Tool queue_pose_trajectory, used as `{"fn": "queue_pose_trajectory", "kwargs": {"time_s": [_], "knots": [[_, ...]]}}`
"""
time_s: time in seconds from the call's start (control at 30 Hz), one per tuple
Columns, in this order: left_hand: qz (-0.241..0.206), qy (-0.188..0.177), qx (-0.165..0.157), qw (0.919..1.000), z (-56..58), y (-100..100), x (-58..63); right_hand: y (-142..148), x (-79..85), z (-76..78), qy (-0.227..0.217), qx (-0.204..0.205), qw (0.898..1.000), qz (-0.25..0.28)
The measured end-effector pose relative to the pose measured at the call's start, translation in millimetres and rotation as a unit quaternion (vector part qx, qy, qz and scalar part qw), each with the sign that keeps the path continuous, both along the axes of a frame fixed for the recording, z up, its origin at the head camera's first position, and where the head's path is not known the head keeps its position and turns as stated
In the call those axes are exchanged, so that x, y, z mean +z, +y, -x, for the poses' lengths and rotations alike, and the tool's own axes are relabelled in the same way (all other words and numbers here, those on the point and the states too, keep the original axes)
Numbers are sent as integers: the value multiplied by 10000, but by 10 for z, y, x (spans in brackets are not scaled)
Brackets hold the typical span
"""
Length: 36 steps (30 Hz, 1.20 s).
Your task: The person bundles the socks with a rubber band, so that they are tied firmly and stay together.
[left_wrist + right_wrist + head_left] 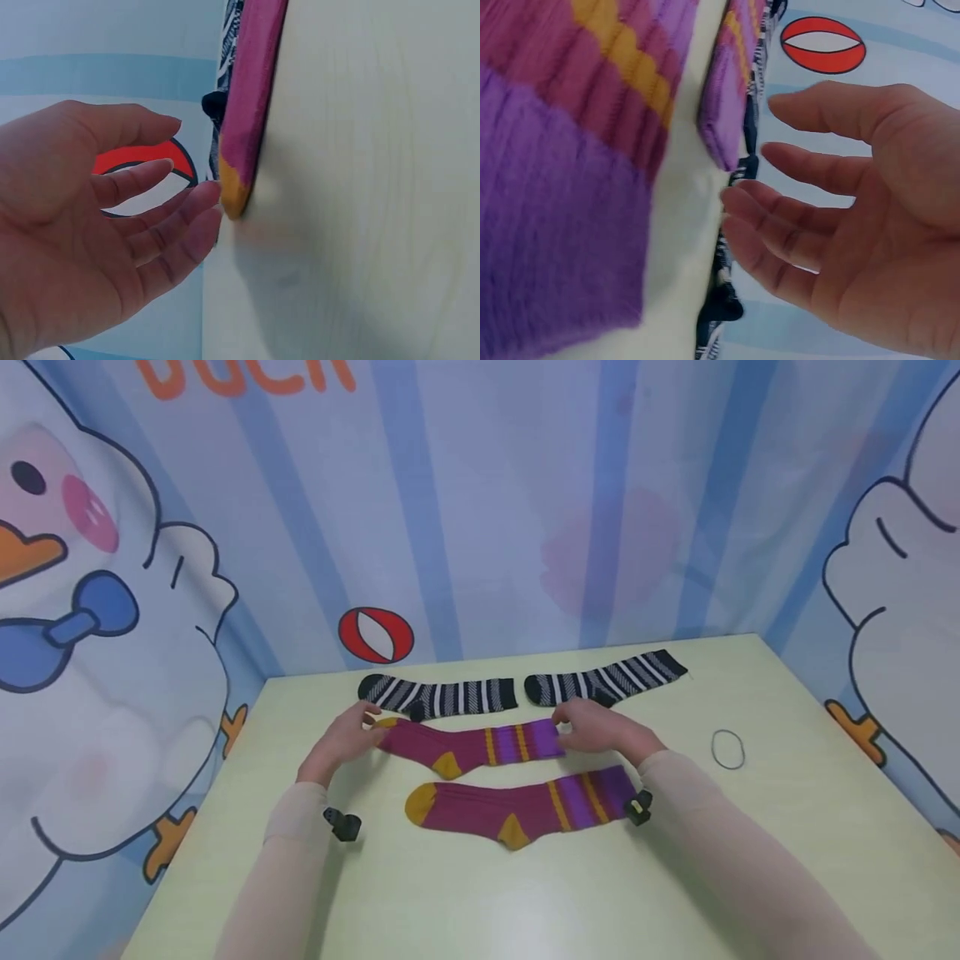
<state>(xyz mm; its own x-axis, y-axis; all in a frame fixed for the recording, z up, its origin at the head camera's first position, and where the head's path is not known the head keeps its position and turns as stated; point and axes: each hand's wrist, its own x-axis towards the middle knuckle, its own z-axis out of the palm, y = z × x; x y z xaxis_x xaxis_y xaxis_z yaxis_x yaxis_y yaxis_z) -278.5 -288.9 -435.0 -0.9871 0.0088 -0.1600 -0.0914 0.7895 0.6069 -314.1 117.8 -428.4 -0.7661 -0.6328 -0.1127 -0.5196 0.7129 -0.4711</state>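
Observation:
Two maroon socks with mustard toes and heels and purple striped cuffs lie flat, one behind the other. At the toe of the farther maroon sock (468, 748) is my left hand (348, 732), its fingers loosely bent and the fingertips right at the mustard tip (234, 191). By that sock's purple cuff (724, 120) is my right hand (600, 728), with relaxed fingers and nothing between thumb and fingers. The nearer maroon sock (487, 806) lies closer to me, its cuff (562, 217) large in the right wrist view.
Behind lie two black-and-white striped socks, one at left (465, 696) and one at right (633, 677). A thin dark loop (728, 749) rests on the pale table (525, 910) at right. A printed cartoon backdrop (502, 527) stands along the table's back edge.

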Motion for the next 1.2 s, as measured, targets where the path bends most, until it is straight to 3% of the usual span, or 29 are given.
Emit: {"fn": "queue_pose_trajectory", "kwargs": {"time_s": [0.2,0.4,0.93,1.2], "knots": [[151,17,189,9997,59,-71,-34,-107,-107,74,266,-135,9995,115],[286,-32,237,9993,131,-119,-50,-184,-134,64,70,-240,9997,-49],[-11,-118,363,9993,211,-23,-189,-205,-196,116,294,-423,9985,-211],[297,82,139,9994,244,28,-255,-215,-214,133,233,-589,9979,-130]]}}
